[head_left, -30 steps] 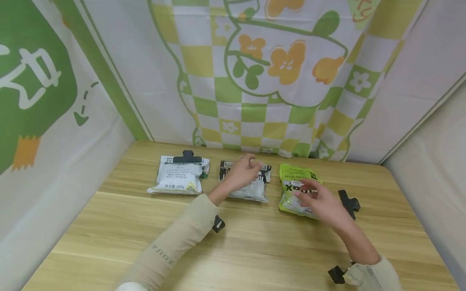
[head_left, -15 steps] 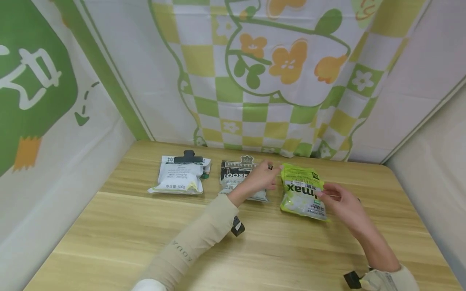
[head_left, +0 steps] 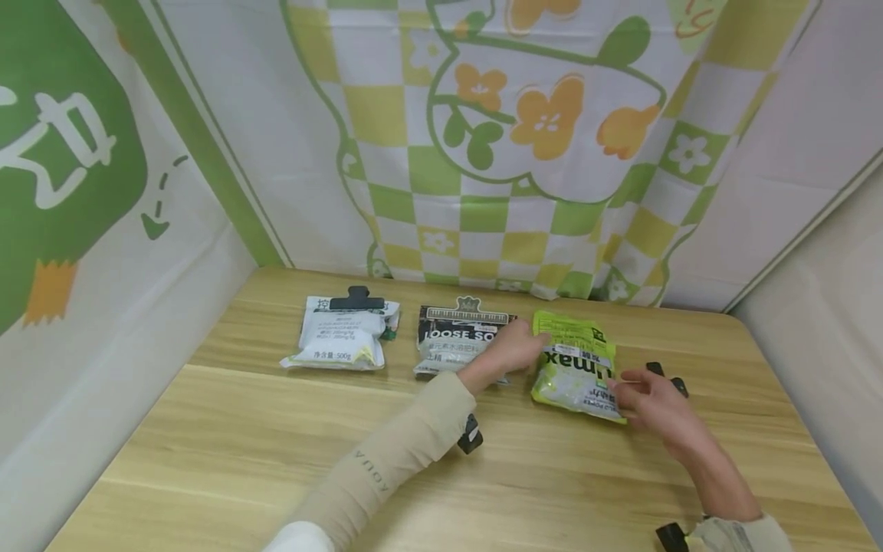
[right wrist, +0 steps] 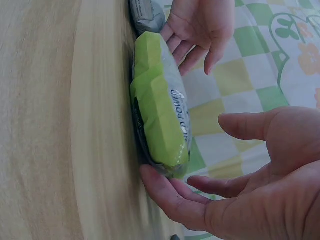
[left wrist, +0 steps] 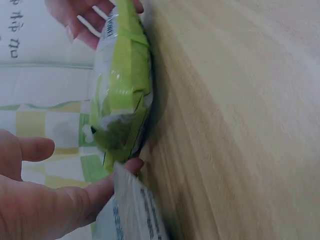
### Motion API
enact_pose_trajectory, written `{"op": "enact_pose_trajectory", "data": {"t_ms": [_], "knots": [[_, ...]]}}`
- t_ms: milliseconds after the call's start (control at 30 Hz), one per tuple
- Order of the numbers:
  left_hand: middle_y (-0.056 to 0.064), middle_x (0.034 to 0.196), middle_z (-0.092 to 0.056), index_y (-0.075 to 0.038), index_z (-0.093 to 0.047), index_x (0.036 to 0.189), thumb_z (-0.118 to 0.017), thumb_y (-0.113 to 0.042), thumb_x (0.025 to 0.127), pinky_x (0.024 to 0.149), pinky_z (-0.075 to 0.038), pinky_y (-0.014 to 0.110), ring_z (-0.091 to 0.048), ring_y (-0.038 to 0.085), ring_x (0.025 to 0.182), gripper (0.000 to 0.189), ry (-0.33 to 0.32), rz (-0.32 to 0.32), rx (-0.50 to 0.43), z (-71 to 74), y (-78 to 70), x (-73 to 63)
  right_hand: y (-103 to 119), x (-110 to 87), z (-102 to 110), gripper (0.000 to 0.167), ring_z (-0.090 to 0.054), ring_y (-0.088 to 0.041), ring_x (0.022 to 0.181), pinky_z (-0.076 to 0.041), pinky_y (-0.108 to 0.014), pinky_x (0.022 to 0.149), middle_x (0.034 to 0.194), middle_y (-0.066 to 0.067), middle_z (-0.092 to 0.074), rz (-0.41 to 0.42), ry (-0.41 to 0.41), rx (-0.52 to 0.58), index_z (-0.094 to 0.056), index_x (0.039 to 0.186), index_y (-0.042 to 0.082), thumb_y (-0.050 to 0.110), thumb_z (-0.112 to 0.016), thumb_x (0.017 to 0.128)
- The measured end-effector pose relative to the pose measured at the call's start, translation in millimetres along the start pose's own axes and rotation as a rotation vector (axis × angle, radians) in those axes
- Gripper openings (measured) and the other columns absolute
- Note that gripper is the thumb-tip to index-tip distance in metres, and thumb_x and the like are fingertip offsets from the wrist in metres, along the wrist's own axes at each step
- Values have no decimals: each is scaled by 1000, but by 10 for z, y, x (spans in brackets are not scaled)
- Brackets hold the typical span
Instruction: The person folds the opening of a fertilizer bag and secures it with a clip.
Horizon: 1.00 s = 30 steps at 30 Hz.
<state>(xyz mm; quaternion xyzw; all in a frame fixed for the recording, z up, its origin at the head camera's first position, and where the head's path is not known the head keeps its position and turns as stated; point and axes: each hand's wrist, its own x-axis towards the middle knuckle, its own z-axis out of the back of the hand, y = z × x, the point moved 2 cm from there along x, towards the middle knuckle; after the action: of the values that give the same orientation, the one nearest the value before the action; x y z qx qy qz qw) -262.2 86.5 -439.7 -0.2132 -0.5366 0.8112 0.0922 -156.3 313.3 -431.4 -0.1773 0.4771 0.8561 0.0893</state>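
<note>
A lime-green and white plastic bag point(head_left: 572, 364) lies on the table between both hands, its print upside down. My left hand point(head_left: 512, 349) touches its left side, fingertips at the bag's edge in the left wrist view. At the bag's right end is my right hand point(head_left: 655, 402); in the right wrist view its fingers point(right wrist: 170, 195) reach under that end while the thumb stands well apart. Neither hand grips the bag. A black clip point(head_left: 667, 378) lies loose just beyond my right hand.
To the left, partly behind my left forearm, lies a black and grey bag point(head_left: 451, 345) with a crown-topped clip point(head_left: 469, 309). Farther left is a white bag point(head_left: 338, 337) with a black clip point(head_left: 356, 298). A patterned curtain point(head_left: 483, 230) hangs behind the wooden table point(head_left: 207, 445).
My left hand has moved right, from over the black and grey bag to the green bag's left side. My right hand has shifted from over the green bag to its right end.
</note>
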Motion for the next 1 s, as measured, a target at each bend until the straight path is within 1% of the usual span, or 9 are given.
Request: {"op": "enact_pose_trajectory", "data": {"t_ms": [67,167,233,300,467,667,800,900,1000], "knots": [[-7,50,-42,1,-71,110,-56,-28,107,47,-35,25,-37,11,44,33,6,-12,10,-46,-3,17,-14,22,-3,81,-56,-49,135,-61,-49,98,155,-40,-38,1,13,10,-19,159,-16,40,-51,111],[-5,62,-53,-2,-72,120,-57,-24,105,49,-36,24,-40,10,50,30,-5,-25,-14,-105,-6,42,-23,50,-11,81,-50,-54,140,-63,-49,95,157,-42,-35,-5,28,45,-17,159,-17,39,-51,111],[-2,73,-59,-3,-71,126,-57,-21,103,51,-37,23,-43,10,54,32,-22,-27,-23,-132,-4,62,-25,65,-22,80,-51,-54,138,-64,-48,93,155,-43,-34,-12,36,85,-15,158,-18,36,-51,111],[0,78,-62,-2,-71,124,-58,-18,101,51,-39,22,-46,10,56,31,-49,-15,-7,-150,1,84,-28,78,-38,81,-55,-51,134,-65,-45,91,153,-42,-34,-21,39,125,-14,157,-19,34,-53,111],[2,78,-61,-2,-73,115,-60,-16,97,49,-39,22,-47,11,55,26,-97,14,41,-157,11,126,-42,111,-70,83,-58,-39,127,-66,-41,90,153,-41,-35,-52,43,161,-12,158,-20,33,-55,110],[0,74,-59,0,-70,120,-58,-16,99,49,-41,23,-46,10,53,30,-75,37,23,-157,7,145,-44,137,-72,82,-65,-26,115,-66,-39,88,149,-41,-43,-58,28,138,-16,157,-21,34,-55,110],[-2,67,-51,1,-68,114,-56,-13,98,52,-47,25,-45,11,53,24,-75,62,-9,-155,8,160,-31,138,-83,80,-68,-24,113,-66,-39,87,147,-41,-46,-43,22,128,-18,155,-22,33,-54,110],[-2,68,-52,1,-67,114,-55,-12,98,54,-50,25,-46,11,54,24,-81,68,-16,-154,1,158,-21,134,-99,80,-67,-24,114,-66,-38,87,146,-40,-47,-43,14,111,-19,155,-22,33,-55,110],[0,75,-58,2,-66,124,-54,-11,99,55,-52,26,-47,11,56,31,-71,55,-37,-157,1,159,-24,141,-114,79,-67,-21,110,-66,-36,85,144,-39,-50,-48,0,99,-22,154,-22,33,-56,109]]}}
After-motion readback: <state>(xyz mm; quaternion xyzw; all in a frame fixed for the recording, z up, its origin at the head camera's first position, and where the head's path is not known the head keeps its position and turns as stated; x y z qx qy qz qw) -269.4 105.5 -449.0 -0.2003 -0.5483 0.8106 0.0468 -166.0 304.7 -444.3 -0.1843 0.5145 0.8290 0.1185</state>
